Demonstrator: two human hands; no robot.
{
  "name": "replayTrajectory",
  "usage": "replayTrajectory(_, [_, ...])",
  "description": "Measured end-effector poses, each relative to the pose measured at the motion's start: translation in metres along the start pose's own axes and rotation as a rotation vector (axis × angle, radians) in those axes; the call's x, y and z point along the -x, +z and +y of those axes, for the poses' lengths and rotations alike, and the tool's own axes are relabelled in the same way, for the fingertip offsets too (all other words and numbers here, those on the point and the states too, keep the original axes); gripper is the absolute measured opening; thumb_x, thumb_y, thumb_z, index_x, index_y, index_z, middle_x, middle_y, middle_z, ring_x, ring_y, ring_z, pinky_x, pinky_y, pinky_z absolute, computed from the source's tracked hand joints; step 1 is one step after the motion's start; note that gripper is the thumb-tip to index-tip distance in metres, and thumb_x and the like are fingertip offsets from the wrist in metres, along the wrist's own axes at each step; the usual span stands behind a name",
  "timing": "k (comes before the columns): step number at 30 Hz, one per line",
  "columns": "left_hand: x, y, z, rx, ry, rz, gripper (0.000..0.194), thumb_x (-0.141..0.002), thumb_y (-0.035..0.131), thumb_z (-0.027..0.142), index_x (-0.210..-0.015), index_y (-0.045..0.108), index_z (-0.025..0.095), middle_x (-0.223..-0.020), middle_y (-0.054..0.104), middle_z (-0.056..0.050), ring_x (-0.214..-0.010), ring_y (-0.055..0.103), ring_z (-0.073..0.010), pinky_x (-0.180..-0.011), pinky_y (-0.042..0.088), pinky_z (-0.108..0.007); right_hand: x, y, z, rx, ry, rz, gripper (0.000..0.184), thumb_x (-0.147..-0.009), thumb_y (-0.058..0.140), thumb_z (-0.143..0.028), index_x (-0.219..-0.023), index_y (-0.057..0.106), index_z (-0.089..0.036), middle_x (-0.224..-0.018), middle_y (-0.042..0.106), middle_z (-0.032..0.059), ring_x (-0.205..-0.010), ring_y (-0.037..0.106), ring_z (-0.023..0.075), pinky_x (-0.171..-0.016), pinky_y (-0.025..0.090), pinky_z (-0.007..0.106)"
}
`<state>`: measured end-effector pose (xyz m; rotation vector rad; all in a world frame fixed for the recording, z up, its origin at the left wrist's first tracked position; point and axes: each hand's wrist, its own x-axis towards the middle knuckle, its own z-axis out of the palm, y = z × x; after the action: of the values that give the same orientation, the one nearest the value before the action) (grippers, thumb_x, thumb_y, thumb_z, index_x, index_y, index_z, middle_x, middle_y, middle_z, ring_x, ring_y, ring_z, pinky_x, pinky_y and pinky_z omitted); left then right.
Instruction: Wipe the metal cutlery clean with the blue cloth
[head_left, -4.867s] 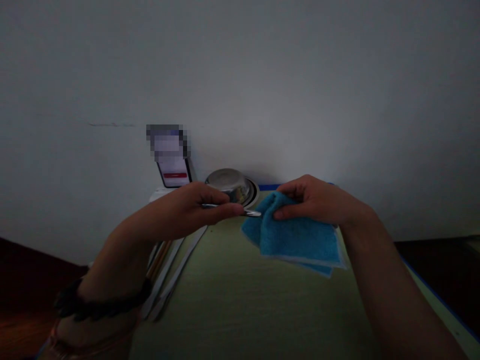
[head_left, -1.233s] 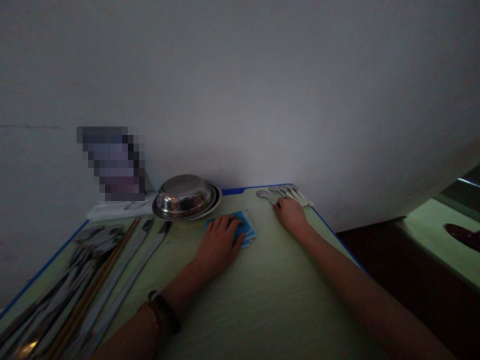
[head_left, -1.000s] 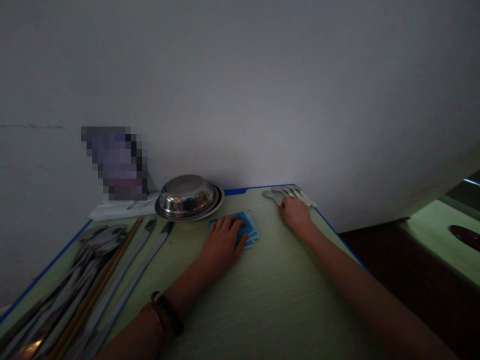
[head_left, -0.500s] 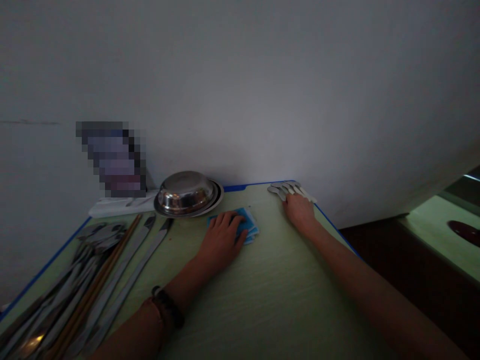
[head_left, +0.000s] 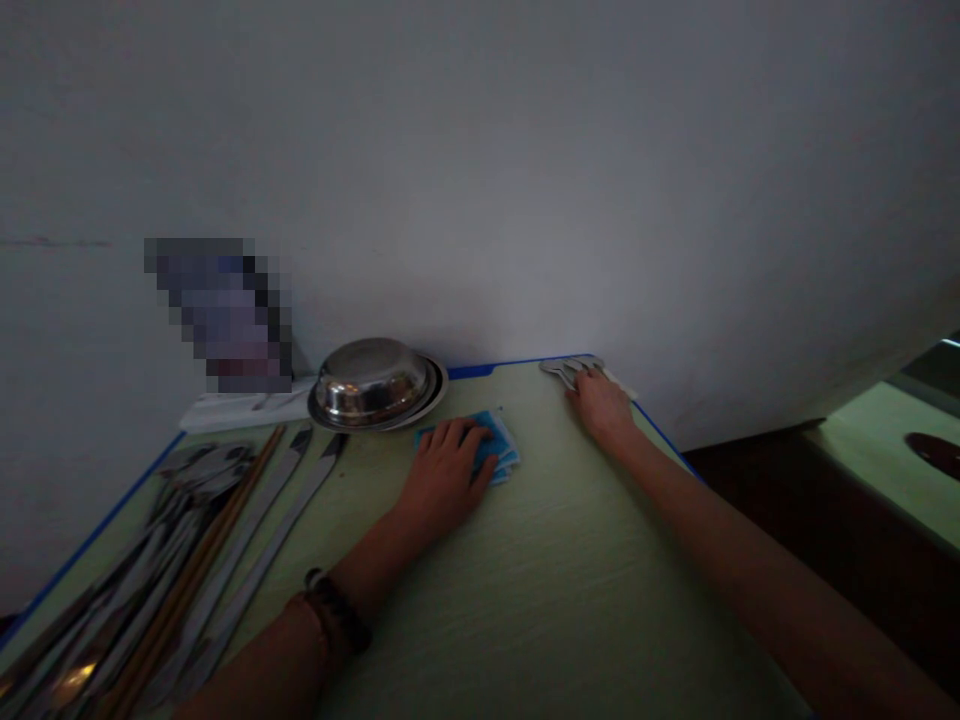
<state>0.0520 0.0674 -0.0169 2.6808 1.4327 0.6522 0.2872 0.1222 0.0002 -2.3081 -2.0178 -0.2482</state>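
Note:
My left hand [head_left: 441, 478] lies palm down on a folded blue cloth [head_left: 498, 438] with pale edges, its fingers spread and slightly bent. Part of the cloth is hidden beneath it. At the far right corner of the table, my right hand [head_left: 601, 407] is closed over the handles of several metal spoons, gripping the leftmost spoon [head_left: 556, 369]. The spoon bowls point toward the wall and lie close together, while most of the handles are covered by the hand. My right fingertips are partly hidden.
An upturned steel bowl [head_left: 371, 380] sits on a wider dish by the wall. A blurred phone [head_left: 232, 320] leans to its left. Several spoons and other cutlery [head_left: 150, 550], brown chopsticks [head_left: 206, 560] and two table knives [head_left: 262, 560] cover the left side of the pale green table [head_left: 510, 610].
Earlier, my left hand held a metal utensil and my right hand the cloth, which now lies under my left hand. Over the last second, my right hand has slid the leftmost spoon toward the others.

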Motion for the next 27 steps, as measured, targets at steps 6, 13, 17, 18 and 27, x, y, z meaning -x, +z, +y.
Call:
replayTrajectory(6, [0.0, 0.001, 0.0, -0.014, 0.002, -0.002, 0.027, -0.087, 0.039, 0.033, -0.107, 0.051, 0.019, -0.112, 0.05, -0.009, -0.104, 0.044, -0.0259, -0.088, 0.037, -0.044, 0.008, 0.007, 0.01, -0.041, 0.015, 0.055, 0.028, -0.086, 0.035, -0.028, -0.108, 0.047, -0.015, -0.106, 0.056, 0.0112, -0.086, 0.059, 0.0226, -0.069, 0.042, 0.031])
replayTrajectory(13, [0.001, -0.001, 0.001, -0.039, 0.004, -0.019, 0.029, -0.087, 0.038, 0.034, -0.108, 0.051, 0.018, -0.112, 0.05, -0.01, -0.104, 0.044, -0.0256, -0.089, 0.036, -0.043, 0.008, 0.005, 0.005, -0.062, -0.05, 0.036, 0.027, -0.084, 0.037, -0.028, -0.104, 0.05, -0.015, -0.103, 0.058, 0.01, -0.088, 0.058, 0.0225, -0.07, 0.042, 0.03])
replayTrajectory(17, [0.002, -0.001, 0.0, -0.034, 0.003, -0.026, 0.029, -0.088, 0.038, 0.034, -0.11, 0.05, 0.019, -0.115, 0.05, -0.009, -0.106, 0.044, -0.025, -0.091, 0.035, -0.043, 0.018, 0.009, -0.005, -0.043, -0.076, 0.068, 0.037, -0.086, 0.03, -0.027, -0.121, 0.041, -0.018, -0.109, 0.056, 0.0104, -0.088, 0.057, 0.022, -0.07, 0.042, 0.031])
replayTrajectory(18, [0.003, -0.001, 0.0, -0.033, 0.001, -0.027, 0.03, -0.088, 0.038, 0.034, -0.11, 0.05, 0.019, -0.115, 0.05, -0.009, -0.106, 0.044, -0.0249, -0.091, 0.035, -0.042, 0.018, 0.011, -0.006, -0.024, -0.069, 0.079, 0.04, -0.087, 0.028, -0.027, -0.126, 0.035, -0.019, -0.11, 0.056, 0.0105, -0.086, 0.057, 0.0225, -0.068, 0.042, 0.032])
replayTrajectory(27, [0.006, -0.001, 0.0, -0.04, 0.001, -0.019, 0.029, -0.087, 0.039, 0.034, -0.11, 0.05, 0.02, -0.113, 0.05, -0.009, -0.105, 0.044, -0.024, -0.09, 0.036, -0.042, -0.006, 0.021, -0.004, 0.089, -0.083, 0.152, 0.044, -0.086, 0.025, -0.017, -0.129, 0.034, -0.017, -0.107, 0.057, 0.0128, -0.09, 0.054, 0.0251, -0.07, 0.04, 0.034])
